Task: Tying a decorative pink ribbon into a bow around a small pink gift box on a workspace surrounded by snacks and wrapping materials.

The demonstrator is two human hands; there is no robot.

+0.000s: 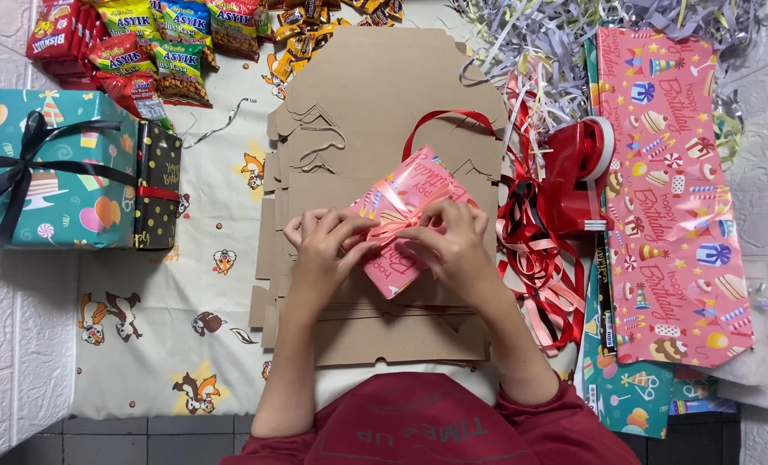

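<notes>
The small pink gift box [401,220] sits tilted on a stack of flat brown cardboard [384,129], its long axis running from the upper right down toward the lower left, directly in front of the person. Both hands meet on top of it. The left hand [324,241] comes in from the lower-left side and the right hand [453,245] from the right, so the box lies between them, under the fingertips of each; neither hand is clearly nearer.

A pale pink ribbon [397,226] crosses the middle of the box, across its long axis. The fingers of both hands are bent and pinched on this ribbon where it gathers at the centre of the lid, though the exact grip of each fingertip is too small to tell.

A red ribbon loop [440,120] arcs over the cardboard behind the box. To the right lie a red ribbon spool [578,164] and pink wrapping paper [668,189]; to the left stands a teal wrapped present [48,168].
</notes>
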